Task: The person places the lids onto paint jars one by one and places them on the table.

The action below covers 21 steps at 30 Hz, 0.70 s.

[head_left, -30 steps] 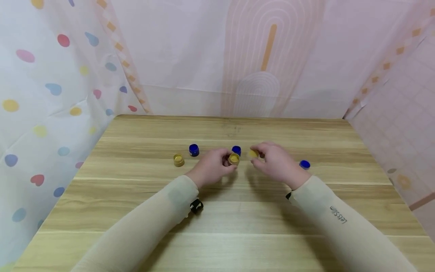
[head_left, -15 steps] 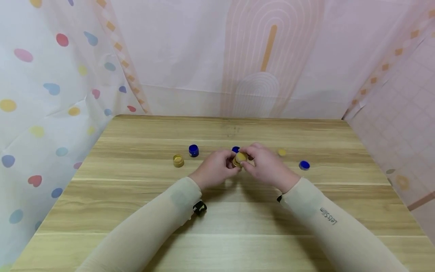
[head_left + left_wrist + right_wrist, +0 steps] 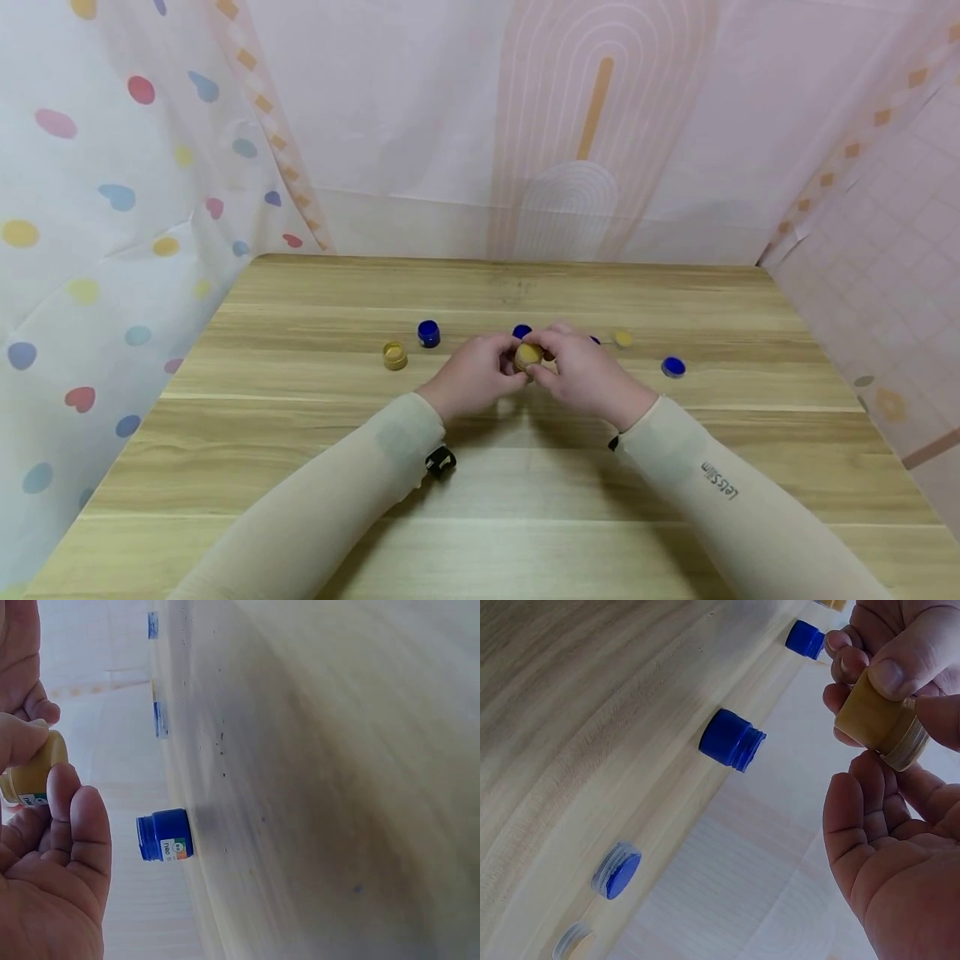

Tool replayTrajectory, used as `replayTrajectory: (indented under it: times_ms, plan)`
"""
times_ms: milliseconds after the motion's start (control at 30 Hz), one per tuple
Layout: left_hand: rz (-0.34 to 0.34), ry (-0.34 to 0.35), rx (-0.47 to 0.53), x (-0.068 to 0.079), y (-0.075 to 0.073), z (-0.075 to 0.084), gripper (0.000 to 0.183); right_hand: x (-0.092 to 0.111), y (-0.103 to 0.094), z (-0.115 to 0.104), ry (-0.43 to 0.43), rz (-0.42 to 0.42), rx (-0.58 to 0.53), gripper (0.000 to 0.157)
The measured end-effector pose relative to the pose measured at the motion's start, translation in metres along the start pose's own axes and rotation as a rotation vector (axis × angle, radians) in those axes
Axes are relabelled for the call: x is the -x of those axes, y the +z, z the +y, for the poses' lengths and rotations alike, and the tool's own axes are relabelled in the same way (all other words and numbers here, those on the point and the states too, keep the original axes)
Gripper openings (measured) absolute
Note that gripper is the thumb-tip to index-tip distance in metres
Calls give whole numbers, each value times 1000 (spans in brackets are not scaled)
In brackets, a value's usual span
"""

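Observation:
In my left hand [image 3: 476, 371] I hold a small ochre-yellow paint jar [image 3: 870, 716], its thumb pressed along the side. The fingertips of my right hand [image 3: 588, 371] pinch the jar's clear-rimmed lid [image 3: 909, 746], which sits at the mouth. Both hands are raised over the table, and the jar leans in the right wrist view. Just behind them stands an open blue paint jar [image 3: 522, 331], partly covered by the fingers in the head view; its label shows in the left wrist view [image 3: 172, 836].
To the left on the wooden table [image 3: 480, 550] stand an open yellow jar [image 3: 394, 356] and another open blue jar [image 3: 428, 334]. Right of the hands lie a yellow lid [image 3: 622, 338], a blue lid [image 3: 673, 367] and another blue lid [image 3: 595, 340], mostly hidden by the right hand.
My right hand has moved left, bringing the lid from beside the jar onto its mouth. The lid was tilted half a second ago and now lies flatter. My left hand has barely shifted.

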<state>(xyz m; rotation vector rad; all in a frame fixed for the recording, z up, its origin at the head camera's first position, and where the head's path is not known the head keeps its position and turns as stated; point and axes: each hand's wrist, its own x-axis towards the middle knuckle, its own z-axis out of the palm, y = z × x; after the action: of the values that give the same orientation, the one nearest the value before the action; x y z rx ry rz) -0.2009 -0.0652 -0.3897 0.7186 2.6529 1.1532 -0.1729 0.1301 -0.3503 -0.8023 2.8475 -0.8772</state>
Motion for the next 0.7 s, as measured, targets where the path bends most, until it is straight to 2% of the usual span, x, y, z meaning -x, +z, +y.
replayTrajectory:
  times_ms: [300, 700]
  plan:
    - [-3, -10, 16, 0, 1, 0, 17, -1, 1, 0, 2, -20, 13, 35]
    - [1, -11, 35, 0, 3, 0, 20, 0, 2, 2, -14, -5, 21, 36]
